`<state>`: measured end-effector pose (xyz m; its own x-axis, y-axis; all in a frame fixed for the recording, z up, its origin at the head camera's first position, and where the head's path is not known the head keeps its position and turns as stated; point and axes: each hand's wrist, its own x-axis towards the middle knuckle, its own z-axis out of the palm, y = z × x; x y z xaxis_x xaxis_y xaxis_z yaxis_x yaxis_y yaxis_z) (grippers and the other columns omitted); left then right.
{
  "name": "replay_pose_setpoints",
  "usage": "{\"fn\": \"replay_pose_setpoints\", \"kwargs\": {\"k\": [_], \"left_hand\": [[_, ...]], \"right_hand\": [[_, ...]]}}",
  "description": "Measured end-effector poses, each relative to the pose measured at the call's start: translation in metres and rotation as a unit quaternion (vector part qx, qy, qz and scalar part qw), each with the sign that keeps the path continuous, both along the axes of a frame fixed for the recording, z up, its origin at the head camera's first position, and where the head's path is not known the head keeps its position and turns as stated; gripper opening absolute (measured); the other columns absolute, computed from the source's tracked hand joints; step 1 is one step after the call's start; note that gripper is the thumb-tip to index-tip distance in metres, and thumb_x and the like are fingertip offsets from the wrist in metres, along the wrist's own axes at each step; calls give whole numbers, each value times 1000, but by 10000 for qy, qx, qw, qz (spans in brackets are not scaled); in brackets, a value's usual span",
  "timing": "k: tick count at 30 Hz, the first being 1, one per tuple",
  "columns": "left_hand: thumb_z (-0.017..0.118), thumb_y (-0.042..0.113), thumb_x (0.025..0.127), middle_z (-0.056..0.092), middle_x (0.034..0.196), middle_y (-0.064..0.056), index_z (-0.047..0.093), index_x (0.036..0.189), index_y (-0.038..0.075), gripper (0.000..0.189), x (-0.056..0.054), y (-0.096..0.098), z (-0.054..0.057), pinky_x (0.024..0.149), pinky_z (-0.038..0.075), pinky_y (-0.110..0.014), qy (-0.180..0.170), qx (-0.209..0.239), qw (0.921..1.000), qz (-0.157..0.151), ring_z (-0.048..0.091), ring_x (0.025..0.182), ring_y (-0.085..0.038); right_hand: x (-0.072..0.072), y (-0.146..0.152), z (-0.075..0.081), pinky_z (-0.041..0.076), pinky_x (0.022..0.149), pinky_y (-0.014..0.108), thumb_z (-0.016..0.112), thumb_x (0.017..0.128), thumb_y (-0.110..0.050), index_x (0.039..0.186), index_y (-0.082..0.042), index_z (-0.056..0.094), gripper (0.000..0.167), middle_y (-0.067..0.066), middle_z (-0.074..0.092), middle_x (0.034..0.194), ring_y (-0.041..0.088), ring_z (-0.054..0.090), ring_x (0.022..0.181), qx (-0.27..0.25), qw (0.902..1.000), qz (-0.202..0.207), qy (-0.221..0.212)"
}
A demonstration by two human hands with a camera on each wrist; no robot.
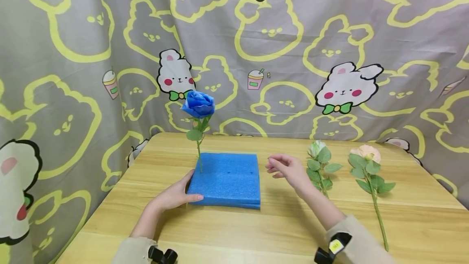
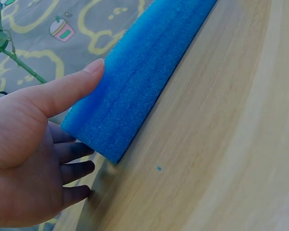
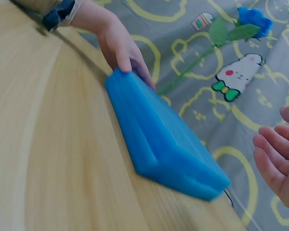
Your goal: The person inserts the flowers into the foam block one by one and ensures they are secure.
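A blue foam block (image 1: 231, 182) lies on the table, with two small holes in its top. The blue rose (image 1: 199, 104) stands upright, its stem stuck in the block's left part. My left hand (image 1: 172, 194) holds the block's near left corner; in the left wrist view the thumb (image 2: 77, 86) lies on the foam and the other fingers are beside and below the corner. Right of the block, my right hand (image 1: 291, 170) hovers apart from it, fingers loosely bent and holding nothing. In the right wrist view, part of that hand (image 3: 282, 159) shows at the edge.
On the wooden table (image 1: 293, 231), a whitish flower (image 1: 316, 148) with green leaves lies beyond my right forearm, which covers part of its stem. Farther right lies a pale pink flower (image 1: 370, 154) on a long stem. A patterned curtain (image 1: 220, 44) hangs behind the table.
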<state>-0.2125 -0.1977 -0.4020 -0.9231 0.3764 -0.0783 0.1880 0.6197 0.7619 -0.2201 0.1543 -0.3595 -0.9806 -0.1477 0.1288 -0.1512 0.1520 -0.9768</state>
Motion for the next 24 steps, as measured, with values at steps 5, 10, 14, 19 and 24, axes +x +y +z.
{"fn": "replay_pose_setpoints", "kwargs": {"k": [5,10,14,19,24], "left_hand": [[69,43,82,13,150,-26,6,147,-4,102,-1,-2,-1,105,21,-54,-27,-45,10000,21,17,135,-41],[69,42,81,13,150,-26,6,147,-5,102,-3,-1,-3,106,20,-54,-35,-10,10000,-29,16,136,-40],[69,42,81,12,150,-26,7,146,-5,102,-4,0,-3,106,20,-54,-44,4,10000,-48,15,136,-40],[69,42,82,11,150,-26,6,146,-5,101,-5,0,-3,106,19,-54,-38,-17,10000,-46,15,136,-40],[69,42,82,11,150,-25,6,147,-5,102,-5,-1,-4,106,19,-54,-57,-15,10000,-48,14,136,-40]], "right_hand": [[15,33,-1,53,67,30,59,92,-23,114,10,56,40,14,67,94,15,65,80,245,9994,-178,177],[31,62,-4,54,66,32,58,93,-22,115,10,55,39,12,67,93,14,65,79,398,9979,-363,355],[43,83,-5,53,69,33,55,95,-22,118,10,52,39,10,67,95,12,64,81,699,9956,-502,380],[54,105,-6,54,67,31,53,96,-17,119,13,50,38,7,68,95,12,64,80,957,9923,-621,487],[61,124,-10,54,63,31,55,95,-17,121,12,49,40,1,68,93,14,64,79,1193,9891,-749,424]]}}
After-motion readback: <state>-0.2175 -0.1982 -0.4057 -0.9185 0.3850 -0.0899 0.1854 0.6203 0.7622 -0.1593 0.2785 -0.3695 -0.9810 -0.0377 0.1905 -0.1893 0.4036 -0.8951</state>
